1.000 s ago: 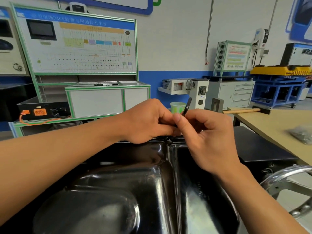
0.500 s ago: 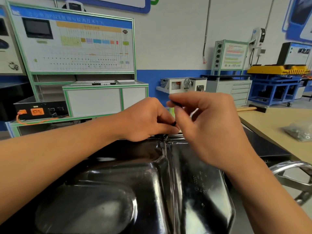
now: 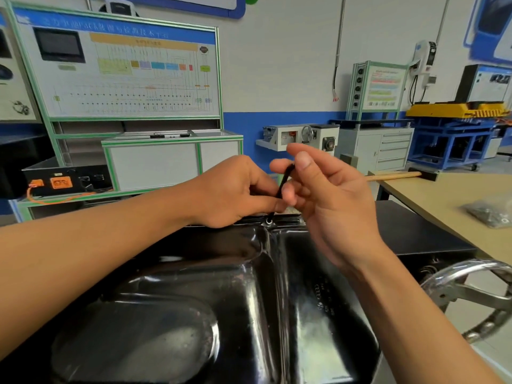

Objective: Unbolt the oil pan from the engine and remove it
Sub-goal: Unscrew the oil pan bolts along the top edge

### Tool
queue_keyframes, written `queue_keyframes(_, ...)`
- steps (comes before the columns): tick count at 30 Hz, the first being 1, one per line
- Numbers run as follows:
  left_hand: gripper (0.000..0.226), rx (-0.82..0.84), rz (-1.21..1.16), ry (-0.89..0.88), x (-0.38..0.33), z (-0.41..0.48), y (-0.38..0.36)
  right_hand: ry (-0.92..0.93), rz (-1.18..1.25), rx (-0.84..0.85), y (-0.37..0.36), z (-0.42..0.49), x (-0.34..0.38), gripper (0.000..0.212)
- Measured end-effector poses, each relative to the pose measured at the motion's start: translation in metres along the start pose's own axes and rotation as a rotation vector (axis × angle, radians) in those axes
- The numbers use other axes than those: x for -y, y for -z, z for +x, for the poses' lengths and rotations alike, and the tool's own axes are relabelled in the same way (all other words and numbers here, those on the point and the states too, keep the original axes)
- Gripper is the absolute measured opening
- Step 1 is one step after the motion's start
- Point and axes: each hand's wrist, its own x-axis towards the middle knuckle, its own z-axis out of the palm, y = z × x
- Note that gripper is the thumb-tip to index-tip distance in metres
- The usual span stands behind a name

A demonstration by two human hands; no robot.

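Blue header strip [image 3: 116, 29] of the big training board [image 3: 124, 76]: a line of white characters, too blurred to read. Embossed marks [image 3: 322, 296] on the black oil pan [image 3: 249, 300]: illegible. Small board [image 3: 383, 85] farther right: coloured rows, unreadable.

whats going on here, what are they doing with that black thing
A person is working a bolt on the far rim of a glossy black oil pan. A thin black hex key stands in the bolt; the left hand pinches its lower shaft while the right hand turns the top with thumb and fingertips. The pan sits in place, not yet lifted. A bag of hardware lies on the wooden table to the right.
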Motion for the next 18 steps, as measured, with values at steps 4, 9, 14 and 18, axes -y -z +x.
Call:
queue_keyframes(4, 0.02, 0.027, -0.022, 0.014, -0.003, 0.0, -0.002, -0.203, 0.063, -0.11, -0.007, 0.002, 0.006, 0.014)
queue_keyframes(9, 0.022, 0.001, 0.02, -0.022, -0.004, 0.002, -0.003, -0.148, -0.326, -0.052, -0.015, -0.003, 0.015, 0.021)
queue_keyframes(14, 0.019, -0.042, 0.05, -0.019, -0.002, 0.001, -0.002, 0.082, -0.458, -0.182, -0.014, -0.002, 0.004, 0.011)
queue_keyframes(18, 0.034, -0.072, 0.041, -0.012, -0.001, 0.001, 0.0, 0.218, -0.388, -0.077, -0.007, -0.006, -0.002, 0.016)
